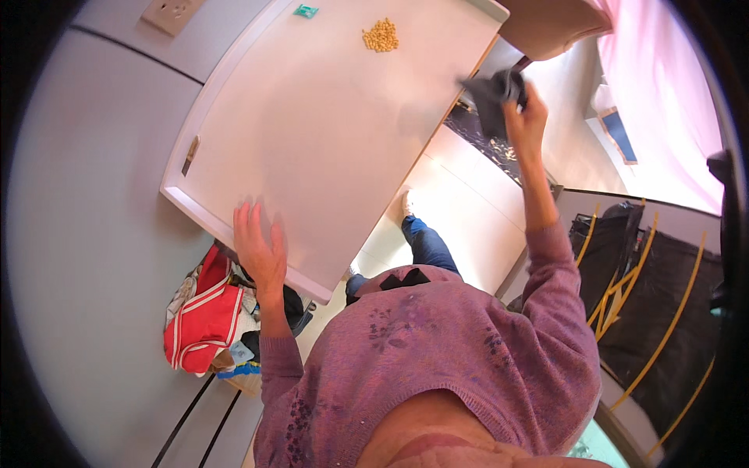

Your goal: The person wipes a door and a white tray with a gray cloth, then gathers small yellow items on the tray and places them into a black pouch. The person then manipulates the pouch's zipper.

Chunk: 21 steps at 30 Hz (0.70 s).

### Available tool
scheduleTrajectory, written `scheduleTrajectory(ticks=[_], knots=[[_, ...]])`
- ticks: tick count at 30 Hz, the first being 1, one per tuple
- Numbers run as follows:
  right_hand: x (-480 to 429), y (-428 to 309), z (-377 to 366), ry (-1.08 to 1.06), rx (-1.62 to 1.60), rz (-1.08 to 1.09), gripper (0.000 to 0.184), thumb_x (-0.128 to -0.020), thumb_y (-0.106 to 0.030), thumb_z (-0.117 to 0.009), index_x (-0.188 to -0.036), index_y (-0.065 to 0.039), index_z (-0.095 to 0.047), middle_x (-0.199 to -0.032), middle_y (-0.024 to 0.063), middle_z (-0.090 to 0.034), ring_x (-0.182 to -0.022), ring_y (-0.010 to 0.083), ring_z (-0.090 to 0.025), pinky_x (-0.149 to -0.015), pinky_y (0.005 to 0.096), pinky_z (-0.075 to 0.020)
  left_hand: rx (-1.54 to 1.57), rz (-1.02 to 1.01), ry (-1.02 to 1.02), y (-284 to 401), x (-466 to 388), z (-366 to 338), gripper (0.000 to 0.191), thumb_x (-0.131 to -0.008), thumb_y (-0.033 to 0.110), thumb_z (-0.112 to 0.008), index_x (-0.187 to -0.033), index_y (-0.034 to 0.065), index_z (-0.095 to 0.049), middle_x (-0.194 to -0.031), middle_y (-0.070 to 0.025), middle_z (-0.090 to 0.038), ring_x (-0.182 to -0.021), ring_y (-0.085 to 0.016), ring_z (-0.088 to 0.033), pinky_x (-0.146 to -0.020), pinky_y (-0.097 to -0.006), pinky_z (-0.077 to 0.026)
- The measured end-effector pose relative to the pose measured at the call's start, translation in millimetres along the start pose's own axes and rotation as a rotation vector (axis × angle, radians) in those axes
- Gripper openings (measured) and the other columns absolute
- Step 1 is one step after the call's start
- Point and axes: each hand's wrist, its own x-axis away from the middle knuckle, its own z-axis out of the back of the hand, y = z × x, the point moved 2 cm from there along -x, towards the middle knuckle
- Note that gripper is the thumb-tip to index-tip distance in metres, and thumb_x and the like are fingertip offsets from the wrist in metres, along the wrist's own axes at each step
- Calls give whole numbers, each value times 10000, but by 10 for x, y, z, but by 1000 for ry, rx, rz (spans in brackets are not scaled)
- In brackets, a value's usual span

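Observation:
My right hand point(526, 114) grips a dark grey cloth point(491, 99), blurred by motion, just beyond the right edge of the white table point(304, 134). My left hand point(259, 245) rests on the table's near left rim, fingers apart, with nothing in it. At the far end of the tabletop lies a small heap of yellow kernels or beans point(381, 35). A small green packet point(305, 11) is to the left of that heap. Against the left rim sits a narrow brown and dark object point(191, 155) that I cannot identify.
Below the left rim is a pile of clothes with a red garment point(205, 327). Black bags with yellow straps point(655, 310) stand at the right. A brown chair or seat point(553, 26) is at the far right, near a pink curtain point(667, 88). A wall socket point(171, 13) is upper left.

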Motion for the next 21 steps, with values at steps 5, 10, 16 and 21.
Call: scheduleTrajectory(ticks=[5, 10, 16, 21], knots=[[-1391, 583, -494, 364, 239, 550, 268, -674, -15, -596, -940, -46, -593, -903, 105, -589, -785, 278, -596, -667, 337, -473, -98, 72, -120, 70, -23, 36, 392, -843, 177, -512, -1210, 42, -497, -1294, -145, -450, -1197, -323, -418, -994, -401, -317], [-1756, 1114, -1184, -179, 344, 409, 415, -707, -92, -575, -1116, -52, -520, -1163, 184, -489, -1141, 348, -432, -958, 471, -331, -145, 110, -169, 79, 10, 34, 389, -810, 125, -544, -1190, 51, -513, -1264, -147, -481, -1154, -325, -457, -953, -413, -347], [-1692, 1240, -1332, -102, 462, 441, 437, -701, -67, -565, -1134, -54, -514, -1194, 169, -489, -1185, 325, -415, -998, 468, -296, -163, 140, -19, 145, -83, -25, 335, -804, 73, -561, -1134, 24, -531, -1167, -146, -528, -1068, -311, -506, -888, -377, -404], [-1686, 1130, -1293, -152, 454, 390, 430, -713, -71, -555, -1140, -41, -507, -1211, 175, -474, -1209, 325, -387, -1007, 473, -284, 78, 182, 35, 697, -680, -655, 332, -740, 100, -649, -1057, 45, -565, -984, -107, -545, -880, -261, -545, -745, -352, -456]])
